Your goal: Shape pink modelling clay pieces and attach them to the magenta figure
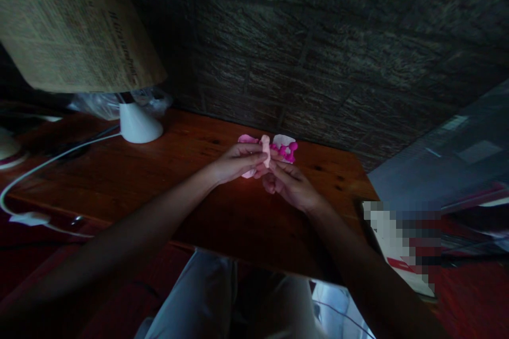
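Both hands meet over the wooden table, around a small pale pink moulded figure (266,151) that looks like modelling clay. My left hand (241,161) is closed on it, thumb against its side. The fingers of my right hand (289,180) are pinched together at its lower end. Behind the hands lie a pink piece (247,139), partly hidden by my left hand, and a bright magenta knobbly shape (289,151) beside a whitish sheet (283,140). What the magenta shape is, I cannot tell.
The wooden table (207,143) stands against a dark brick wall (318,58). At the left is a lamp with a white base (139,123) and printed paper shade (87,37). Its white cable (51,159) crosses the table's left end. A partly blurred-out flat object (397,249) lies past the right edge.
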`<state>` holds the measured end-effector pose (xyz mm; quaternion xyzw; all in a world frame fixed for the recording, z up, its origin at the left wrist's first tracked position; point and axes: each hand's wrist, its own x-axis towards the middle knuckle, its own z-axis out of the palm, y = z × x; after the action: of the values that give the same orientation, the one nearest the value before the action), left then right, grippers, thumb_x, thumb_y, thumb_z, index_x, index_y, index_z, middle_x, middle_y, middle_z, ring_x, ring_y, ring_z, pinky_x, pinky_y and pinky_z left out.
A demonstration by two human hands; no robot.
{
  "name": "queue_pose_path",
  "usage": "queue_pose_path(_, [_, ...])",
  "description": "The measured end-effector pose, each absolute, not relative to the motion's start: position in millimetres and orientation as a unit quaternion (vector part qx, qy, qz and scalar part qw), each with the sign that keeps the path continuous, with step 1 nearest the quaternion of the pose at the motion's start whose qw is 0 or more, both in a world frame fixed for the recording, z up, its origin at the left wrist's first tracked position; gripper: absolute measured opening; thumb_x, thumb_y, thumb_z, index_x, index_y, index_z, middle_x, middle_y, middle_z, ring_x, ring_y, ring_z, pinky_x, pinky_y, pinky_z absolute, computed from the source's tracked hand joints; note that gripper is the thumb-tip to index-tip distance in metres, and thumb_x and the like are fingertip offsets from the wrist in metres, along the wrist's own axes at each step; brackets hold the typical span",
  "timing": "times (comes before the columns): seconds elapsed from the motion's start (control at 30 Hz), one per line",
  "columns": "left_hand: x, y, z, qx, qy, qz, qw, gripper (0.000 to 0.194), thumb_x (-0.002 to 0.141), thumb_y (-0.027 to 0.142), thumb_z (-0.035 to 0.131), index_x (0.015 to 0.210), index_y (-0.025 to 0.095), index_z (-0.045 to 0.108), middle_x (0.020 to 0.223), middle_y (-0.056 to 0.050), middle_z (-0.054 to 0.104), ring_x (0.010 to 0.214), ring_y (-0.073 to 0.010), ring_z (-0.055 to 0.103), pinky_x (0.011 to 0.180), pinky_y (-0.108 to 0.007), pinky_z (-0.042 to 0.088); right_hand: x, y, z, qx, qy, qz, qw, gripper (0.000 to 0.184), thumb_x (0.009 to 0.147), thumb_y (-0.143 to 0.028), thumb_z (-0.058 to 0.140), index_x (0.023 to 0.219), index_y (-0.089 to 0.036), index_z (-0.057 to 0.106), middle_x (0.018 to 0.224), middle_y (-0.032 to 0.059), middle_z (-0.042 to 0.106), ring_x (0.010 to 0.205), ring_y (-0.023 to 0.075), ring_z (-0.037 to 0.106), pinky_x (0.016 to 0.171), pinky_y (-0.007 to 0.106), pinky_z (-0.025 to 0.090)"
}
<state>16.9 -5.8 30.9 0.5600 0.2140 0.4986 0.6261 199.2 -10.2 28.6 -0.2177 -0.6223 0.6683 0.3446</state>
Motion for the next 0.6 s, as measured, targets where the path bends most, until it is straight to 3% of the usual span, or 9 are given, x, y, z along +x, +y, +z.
queue_pose_path(0.17, [15,-3,27,0.550,0.221,0.525,0.611,0.030,0.073,0.041,0.089,0.080,0.014,0.077,0.083,-0.007,0.076,0.070,-0.0120,0.064,0.066,-0.026,0.052,200,-8,29,-0.247,-0.615,0.638,0.392,0.036,0.085,-0.059,0.075,0.092,-0.023,0.077,0.074,0.0007,0.069,0.059,0.0105,0.049,0.055,0.025,0.042])
queue_pose_path(0.37, [21,-7,32,0.567,0.249,0.539,0.570,0.038,0.073,0.045,0.089,0.071,0.012,0.070,0.066,0.000,0.065,0.057,-0.0078,0.057,0.056,-0.021,0.046,199,-8,28,-0.259,-0.636,0.601,0.409,0.033,0.084,-0.054,0.078,0.091,-0.022,0.077,0.075,-0.0005,0.066,0.057,0.0092,0.046,0.054,0.025,0.040])
queue_pose_path(0.6, [21,-10,37,0.616,0.298,0.534,0.497,0.032,0.081,0.042,0.081,0.072,0.013,0.070,0.070,-0.001,0.066,0.063,-0.0090,0.058,0.057,-0.020,0.047,198,-8,26,-0.277,-0.673,0.536,0.427,0.036,0.090,-0.056,0.069,0.085,-0.021,0.075,0.061,-0.0038,0.057,0.053,0.0092,0.044,0.054,0.025,0.038])
